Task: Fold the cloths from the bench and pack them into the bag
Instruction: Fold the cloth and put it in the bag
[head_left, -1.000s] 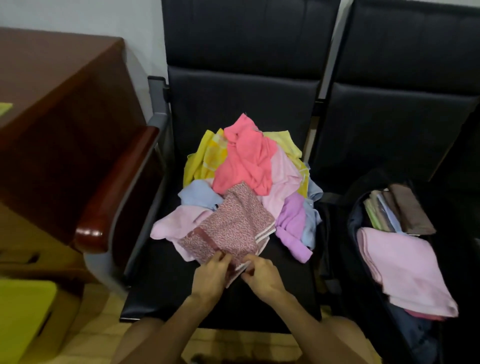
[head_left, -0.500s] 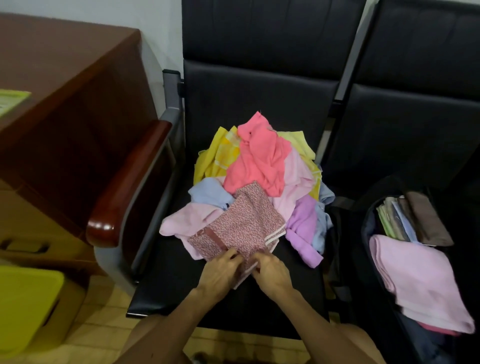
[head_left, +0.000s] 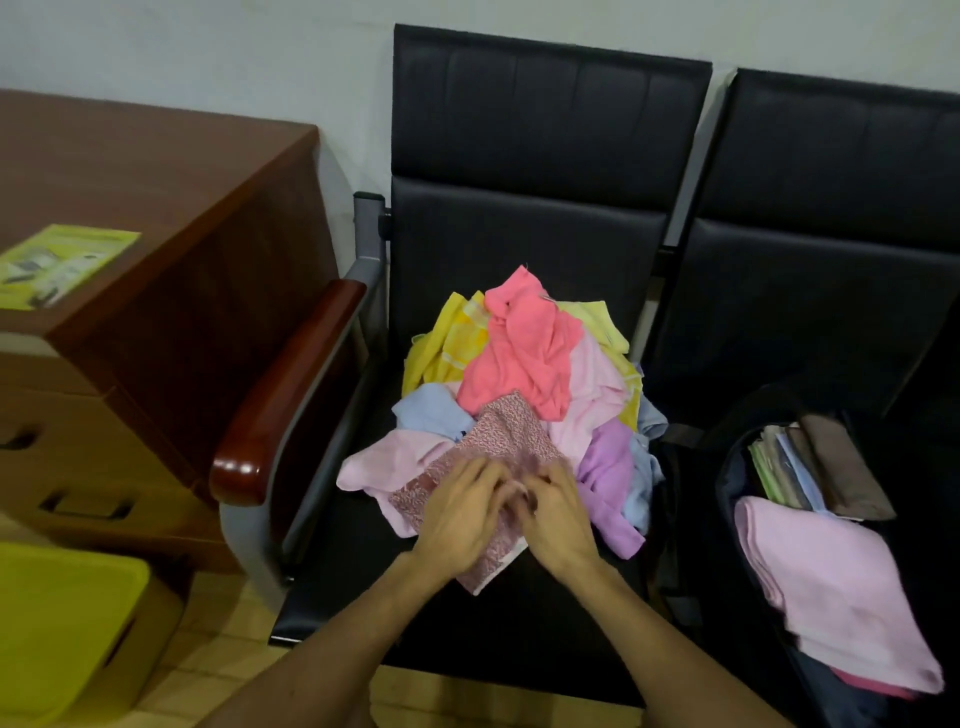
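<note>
A heap of loose cloths lies on the black bench seat (head_left: 337, 597): a coral one (head_left: 524, 353) on top, with yellow, light blue, pale pink and lilac ones around it. At the heap's front lies a pink patterned cloth (head_left: 506, 431). My left hand (head_left: 460, 514) and my right hand (head_left: 556, 512) sit side by side on its near part, fingers curled into the fabric; both are motion-blurred. On the right seat stands an open dark bag (head_left: 727, 467) holding a folded pink towel (head_left: 826, 587) and several folded cloths on edge.
A brown wooden armrest (head_left: 291, 395) borders the seat on the left. Beyond it stands a wooden desk (head_left: 156, 171) with a green leaflet (head_left: 62, 262). A yellow bin (head_left: 57, 623) sits on the floor at the lower left.
Both hands have moved forward from the patterned cloth's near edge onto its middle. The view has tilted up, showing more of the seat backs.
</note>
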